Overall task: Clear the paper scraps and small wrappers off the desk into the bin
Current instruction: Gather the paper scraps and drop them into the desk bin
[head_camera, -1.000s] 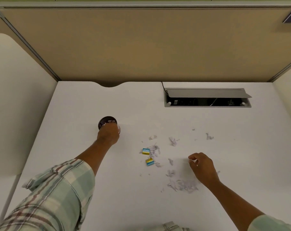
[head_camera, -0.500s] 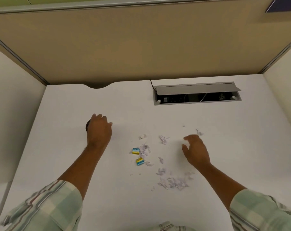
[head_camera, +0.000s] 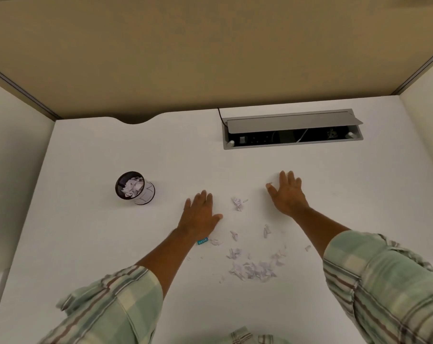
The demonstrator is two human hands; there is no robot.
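Note:
A small black mesh bin (head_camera: 135, 187) stands on the white desk (head_camera: 86, 244) at the left, with crumpled paper inside. Torn paper scraps (head_camera: 254, 268) lie scattered between my arms, with a small clump (head_camera: 237, 203) farther up. A blue wrapper (head_camera: 202, 241) peeks out from under my left wrist. My left hand (head_camera: 200, 216) lies flat on the desk, fingers spread, to the right of the bin. My right hand (head_camera: 286, 193) is also flat and open, beyond the scraps on the right. Neither hand holds anything that I can see.
An open grey cable box (head_camera: 292, 131) with sockets and a cord sits in the desk at the back right. Beige partition walls (head_camera: 210, 58) enclose the desk at the back and both sides.
My left hand left the bin and moved right onto the scrap area, uncovering the bin. My right hand moved forward and flattened. The yellow-blue wrappers are now mostly hidden under my left hand.

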